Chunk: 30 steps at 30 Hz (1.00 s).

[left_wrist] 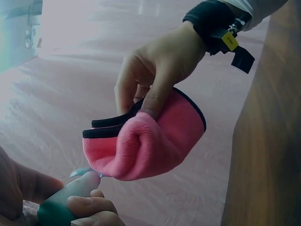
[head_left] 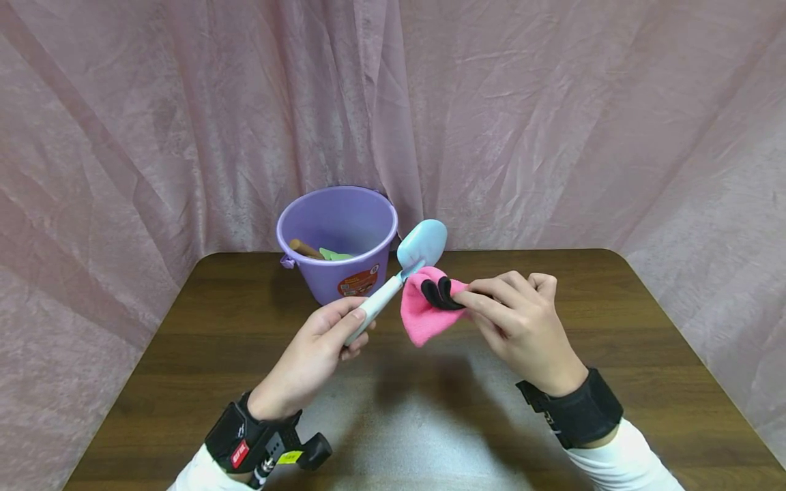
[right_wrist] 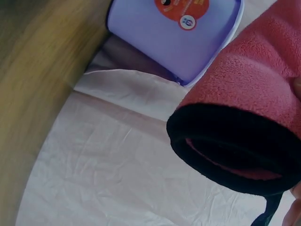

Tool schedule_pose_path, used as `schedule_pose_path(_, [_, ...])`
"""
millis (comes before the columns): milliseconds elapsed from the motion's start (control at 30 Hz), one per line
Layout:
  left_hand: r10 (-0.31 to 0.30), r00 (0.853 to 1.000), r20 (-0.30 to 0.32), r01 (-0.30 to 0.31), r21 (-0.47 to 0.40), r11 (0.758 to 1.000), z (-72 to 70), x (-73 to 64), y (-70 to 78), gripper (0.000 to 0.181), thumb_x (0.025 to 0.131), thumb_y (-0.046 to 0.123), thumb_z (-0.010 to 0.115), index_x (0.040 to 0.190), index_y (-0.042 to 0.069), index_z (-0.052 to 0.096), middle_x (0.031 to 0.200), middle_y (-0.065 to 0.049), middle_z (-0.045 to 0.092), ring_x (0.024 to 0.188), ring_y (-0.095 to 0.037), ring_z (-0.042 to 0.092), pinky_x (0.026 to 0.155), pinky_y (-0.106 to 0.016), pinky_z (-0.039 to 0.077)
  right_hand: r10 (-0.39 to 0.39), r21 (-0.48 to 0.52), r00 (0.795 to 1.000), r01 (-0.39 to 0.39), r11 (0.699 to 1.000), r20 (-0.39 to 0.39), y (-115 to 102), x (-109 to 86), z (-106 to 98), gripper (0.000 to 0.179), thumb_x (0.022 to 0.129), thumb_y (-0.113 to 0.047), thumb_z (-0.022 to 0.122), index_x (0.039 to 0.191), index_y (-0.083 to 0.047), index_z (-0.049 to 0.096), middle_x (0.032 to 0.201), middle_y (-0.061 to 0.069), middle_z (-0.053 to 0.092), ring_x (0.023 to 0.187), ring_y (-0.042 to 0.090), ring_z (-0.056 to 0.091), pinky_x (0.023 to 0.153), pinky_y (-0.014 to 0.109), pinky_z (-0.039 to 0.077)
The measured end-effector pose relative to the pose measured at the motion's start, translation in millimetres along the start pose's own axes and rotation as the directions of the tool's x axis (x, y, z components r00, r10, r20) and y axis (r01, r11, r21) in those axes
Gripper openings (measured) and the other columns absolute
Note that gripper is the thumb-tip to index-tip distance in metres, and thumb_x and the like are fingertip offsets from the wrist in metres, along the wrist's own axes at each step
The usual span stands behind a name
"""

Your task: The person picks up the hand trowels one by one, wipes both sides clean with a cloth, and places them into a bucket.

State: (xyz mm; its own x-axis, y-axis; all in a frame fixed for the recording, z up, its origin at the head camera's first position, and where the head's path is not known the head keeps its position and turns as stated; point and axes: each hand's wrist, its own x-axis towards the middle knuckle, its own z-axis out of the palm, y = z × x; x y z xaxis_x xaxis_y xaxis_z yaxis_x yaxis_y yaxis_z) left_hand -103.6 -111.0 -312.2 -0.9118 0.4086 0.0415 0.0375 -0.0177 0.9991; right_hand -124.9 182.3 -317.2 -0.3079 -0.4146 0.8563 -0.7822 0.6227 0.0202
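My left hand [head_left: 316, 348] grips the white handle of a small shovel [head_left: 379, 302], its light blue blade pointing up and away to the right. In the left wrist view the handle's end [left_wrist: 54, 214] is green. My right hand [head_left: 522, 320] pinches a pink cloth [head_left: 420, 320] with black edging by its trimmed side, above the table. The cloth is folded over and overlaps the shovel's neck in the head view. Seen from the right wrist, the black edging [right_wrist: 211, 122] rings an opening in the pink fabric.
A purple bucket [head_left: 362, 273] with an orange label stands at the back of the wooden table [head_left: 552, 286]. Inside it lie a brown rod-like piece [head_left: 305, 249] and a light green piece [head_left: 334, 255]. A pink curtain [head_left: 522, 123] hangs behind the table.
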Motion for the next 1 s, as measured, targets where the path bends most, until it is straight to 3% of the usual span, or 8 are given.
schedule_pose_path(200, [0.004,1.000,0.009,-0.004,-0.009,1.000,-0.6,0.1,-0.1,0.030,0.109,0.025,0.041,0.113,-0.001,0.056,0.080,-0.012,0.040,0.067,-0.015,0.036,0.061,-0.022,0.031,-0.003,0.003,1.000,0.003,1.000,-0.017,0,1.1,0,0.022,0.084,-0.009,0.070,0.103,-0.017,0.078,0.096,0.001,0.070,0.080,0.020,0.058,0.071,0.052,0.025])
schedule_pose_path(567, [0.006,1.000,0.008,-0.006,-0.019,1.000,-0.2,0.2,-0.2,0.030,0.108,0.025,0.042,0.114,-0.001,0.056,0.081,-0.012,0.040,0.066,-0.015,0.036,0.062,-0.022,0.032,0.139,0.029,0.989,-0.138,0.990,-0.052,4,-0.3,-4,0.031,0.078,-0.009,0.079,0.109,-0.015,0.077,0.098,0.000,0.071,0.083,0.018,0.057,0.073,0.049,0.024])
schedule_pose_path(767, [0.009,1.000,0.019,-0.008,-0.026,1.000,-0.2,-0.1,-0.1,0.030,0.108,0.025,0.042,0.116,-0.001,0.056,0.083,-0.013,0.042,0.067,-0.015,0.037,0.063,-0.024,0.032,0.259,0.027,0.965,-0.258,0.966,-0.050,9,-4.3,-4,0.030,0.080,-0.006,0.078,0.108,-0.013,0.077,0.100,-0.001,0.071,0.086,0.017,0.060,0.075,0.048,0.024])
schedule_pose_path(1000, [0.017,0.999,0.034,-0.016,-0.030,0.999,0.9,-0.1,0.0,0.029,0.108,0.024,0.042,0.117,0.000,0.055,0.083,-0.013,0.043,0.067,-0.014,0.038,0.062,-0.022,0.033,0.384,0.017,0.921,-0.384,0.923,-0.072,15,-7.9,-3,0.025,0.082,-0.006,0.076,0.106,-0.014,0.076,0.100,-0.002,0.072,0.088,0.016,0.064,0.074,0.043,0.024])
